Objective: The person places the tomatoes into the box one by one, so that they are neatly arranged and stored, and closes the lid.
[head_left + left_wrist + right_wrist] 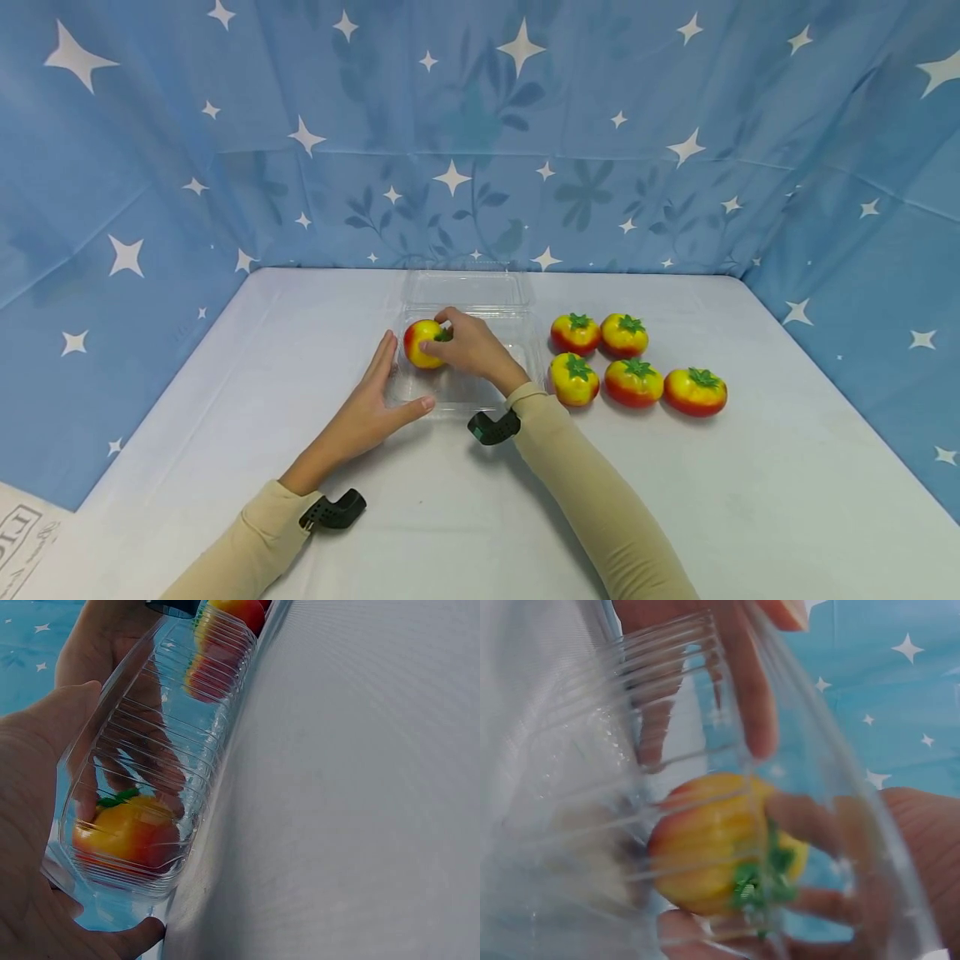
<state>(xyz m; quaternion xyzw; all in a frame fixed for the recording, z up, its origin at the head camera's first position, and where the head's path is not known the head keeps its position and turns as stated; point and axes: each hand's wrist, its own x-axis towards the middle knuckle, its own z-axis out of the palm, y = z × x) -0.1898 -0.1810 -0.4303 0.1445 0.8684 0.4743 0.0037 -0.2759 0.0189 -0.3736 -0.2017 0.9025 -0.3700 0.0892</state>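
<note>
A yellow-and-red toy persimmon (424, 343) with a green leafy top is inside a clear plastic clamshell box (480, 398), at its left end. My right hand (474, 346) reaches in over the box and pinches the fruit between thumb and fingers. Through the ribbed wall, the left wrist view shows this persimmon (127, 832) low in the box, tilted so its leaves face the right hand. My left hand (378, 408) is spread around the box's left front corner, fingers straight along the left side and thumb at the front.
Right of the box, several more toy persimmons (633, 383) sit in two rows on the white table (787, 500). The box's raised lid (465, 287) extends to the back. A blue star-patterned cloth (480, 125) hangs behind and along the sides. Printed white material (26, 533) lies at the lower left.
</note>
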